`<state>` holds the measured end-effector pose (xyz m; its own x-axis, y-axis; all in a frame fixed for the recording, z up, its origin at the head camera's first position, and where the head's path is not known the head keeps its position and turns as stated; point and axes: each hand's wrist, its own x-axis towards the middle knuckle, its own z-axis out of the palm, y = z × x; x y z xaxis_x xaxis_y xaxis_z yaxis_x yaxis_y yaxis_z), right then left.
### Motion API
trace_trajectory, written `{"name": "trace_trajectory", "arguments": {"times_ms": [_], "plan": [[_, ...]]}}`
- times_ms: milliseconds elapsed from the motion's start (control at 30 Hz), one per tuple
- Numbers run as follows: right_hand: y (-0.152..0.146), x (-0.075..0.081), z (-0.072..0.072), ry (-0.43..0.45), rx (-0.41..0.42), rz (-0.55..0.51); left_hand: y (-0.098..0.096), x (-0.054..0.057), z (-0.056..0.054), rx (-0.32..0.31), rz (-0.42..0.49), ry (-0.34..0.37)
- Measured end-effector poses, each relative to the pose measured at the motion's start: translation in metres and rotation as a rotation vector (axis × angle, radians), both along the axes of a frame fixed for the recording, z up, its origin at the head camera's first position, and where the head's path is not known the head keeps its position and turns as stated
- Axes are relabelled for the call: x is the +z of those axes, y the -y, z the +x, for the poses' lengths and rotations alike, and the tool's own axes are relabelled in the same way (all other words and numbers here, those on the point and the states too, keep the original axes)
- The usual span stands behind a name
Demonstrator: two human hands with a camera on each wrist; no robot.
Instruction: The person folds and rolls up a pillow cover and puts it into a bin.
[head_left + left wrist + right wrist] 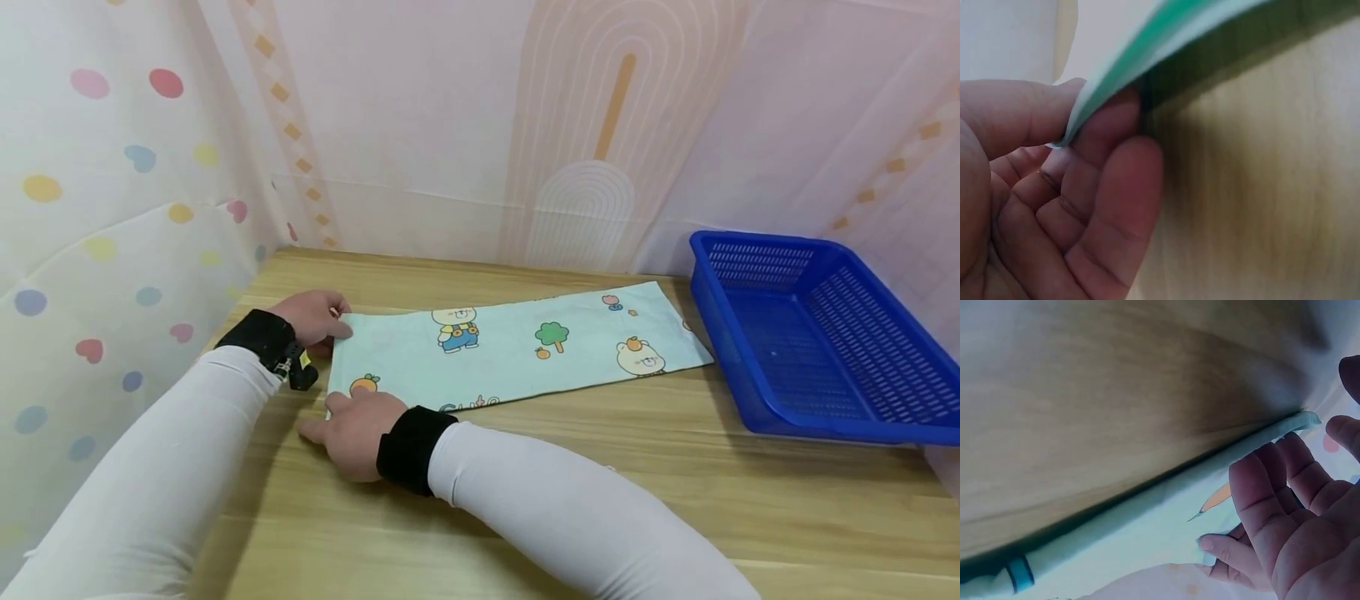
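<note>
A long folded strip of mint-green cloth point(495, 358), printed with bears, a tree and oranges, lies flat across the table. At its far left corner my left hand point(311, 321) pinches the edge between thumb and fingers. The left wrist view shows the layered cloth edge point(1107, 78) between the thumb point(1029, 112) and the fingers, slightly raised there. My right hand point(363, 433) rests on the near left corner, over a printed orange. In the right wrist view its fingers point(1257, 494) touch the cloth loosely, with the thumb point(1344, 434) apart.
A blue plastic basket point(720, 333) with slotted walls stands at the right, close to the cloth's right end. The wood-grain table point(525, 483) meets a patterned pink curtain point(420, 167) at the back and a dotted one point(112, 250) on the left.
</note>
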<state>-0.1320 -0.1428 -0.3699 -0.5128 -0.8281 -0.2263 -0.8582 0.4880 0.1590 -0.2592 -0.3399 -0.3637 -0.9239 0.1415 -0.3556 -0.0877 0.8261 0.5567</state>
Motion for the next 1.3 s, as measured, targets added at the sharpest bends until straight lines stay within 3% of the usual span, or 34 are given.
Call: {"name": "trace_trajectory", "arguments": {"times_ms": [267,533,867,1100,1300], "plan": [[0.001,0.0,-0.002,0.056,-0.023,-0.016,0.002,0.002,-0.001,-0.003,-0.035,-0.017],[0.0,0.0,-0.002,0.039,-0.017,-0.022,0.004,0.005,-0.002,0.015,-0.009,-0.033],[-0.002,0.001,-0.004,0.087,-0.025,-0.041,0.009,0.003,-0.004,-0.045,0.0,0.056],[-0.005,0.002,-0.005,0.115,-0.033,-0.064,0.011,-0.004,-0.009,-0.044,-0.07,0.001],[-0.007,0.002,-0.006,0.139,-0.04,-0.072,0.007,-0.002,-0.006,-0.035,-0.098,-0.015]]}}
